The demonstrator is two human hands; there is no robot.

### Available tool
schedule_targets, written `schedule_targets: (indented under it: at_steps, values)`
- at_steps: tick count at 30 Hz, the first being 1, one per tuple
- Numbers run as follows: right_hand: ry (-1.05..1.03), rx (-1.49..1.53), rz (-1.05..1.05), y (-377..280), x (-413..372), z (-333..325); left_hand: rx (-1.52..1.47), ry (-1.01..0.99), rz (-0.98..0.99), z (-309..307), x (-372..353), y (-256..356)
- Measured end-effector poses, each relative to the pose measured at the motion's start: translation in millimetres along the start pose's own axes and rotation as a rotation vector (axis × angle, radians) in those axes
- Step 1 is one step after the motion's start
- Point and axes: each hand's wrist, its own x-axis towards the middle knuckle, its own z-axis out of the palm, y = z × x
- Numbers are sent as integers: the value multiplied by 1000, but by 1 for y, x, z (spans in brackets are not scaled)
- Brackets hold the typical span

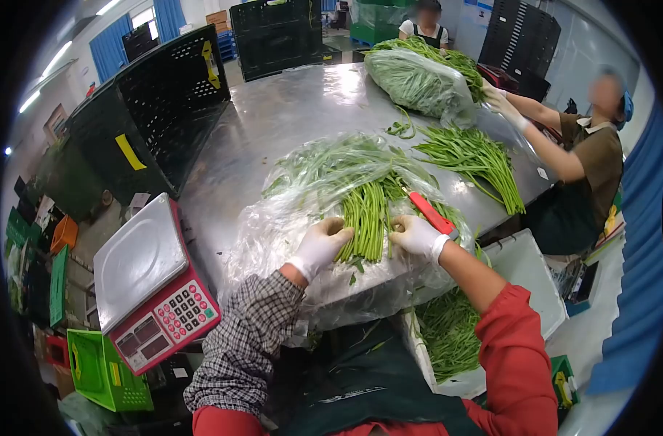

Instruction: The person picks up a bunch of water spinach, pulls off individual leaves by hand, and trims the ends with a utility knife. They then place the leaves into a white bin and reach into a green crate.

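Note:
My left hand (pixel 320 245), in a white glove, is closed against the left side of a bunch of green stems (pixel 365 221). On the bunch's right side is my right hand (pixel 416 237), also gloved, its thumb and fingers bent at the edge of the stems. The stems lie on clear plastic (pixel 262 236), and their leafy ends are partly under the film. A red-handled tool (pixel 431 212) lies just above my right hand. Further right, a loose bunch of greens (pixel 476 163) rests on the metal table (pixel 273 109).
A red and white scale (pixel 157 283) stands at the left, below a black crate (pixel 157 109). Bagged greens (pixel 422 83) lie at the far right, under a co-worker's gloved hands. Another person is behind the table. A white box (pixel 531 276) of greens stands below its edge.

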Motion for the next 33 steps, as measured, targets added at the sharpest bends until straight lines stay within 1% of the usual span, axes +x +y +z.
schedule_targets:
  at_steps: [2, 5, 9, 12, 13, 14, 17, 19, 20, 21, 22, 25, 27, 28, 33]
  values:
    - [-117, 353, 116, -7, 4, 2, 63, -53, -52, -2, 12, -3]
    - [-96, 756, 216, -14, 6, 9, 96, -71, -121, -3, 22, -4]
    - [-128, 648, 273, -13, 17, 10, 178, -74, -149, -5, 41, -15]
    - [-119, 762, 323, -20, 20, 15, 286, -78, -138, -3, 47, -16]
    - [-123, 814, 339, -23, 23, 17, 270, -82, -148, -2, 50, -16]
    - [-183, 792, 366, -22, 27, 19, 253, -85, -159, -1, 52, -14]
    - [-315, 593, 351, -26, 38, 24, 217, -102, -204, -5, 50, -4]
    - [-348, 561, 273, -33, 43, 20, 176, -102, -237, -7, 47, 6]
    - [-372, 555, 232, -38, 45, 19, 87, -84, -241, -7, 55, -6]
    - [-395, 547, 190, -48, 45, 18, 2, -123, -268, -9, 58, -7]
    - [-347, 375, 131, -59, 42, 18, -80, -160, -295, -14, 61, -8]
    - [-336, 172, 77, -82, 44, 15, -374, -321, -329, -29, 62, -2]
    - [-338, 166, 29, -89, 43, 9, -514, -397, -335, -34, 58, 6]
    - [-343, 169, 6, -91, 44, 7, -566, -406, -390, -38, 57, 12]
    - [-367, 136, -75, -91, 46, 2, -335, -412, -304, -49, 54, 31]
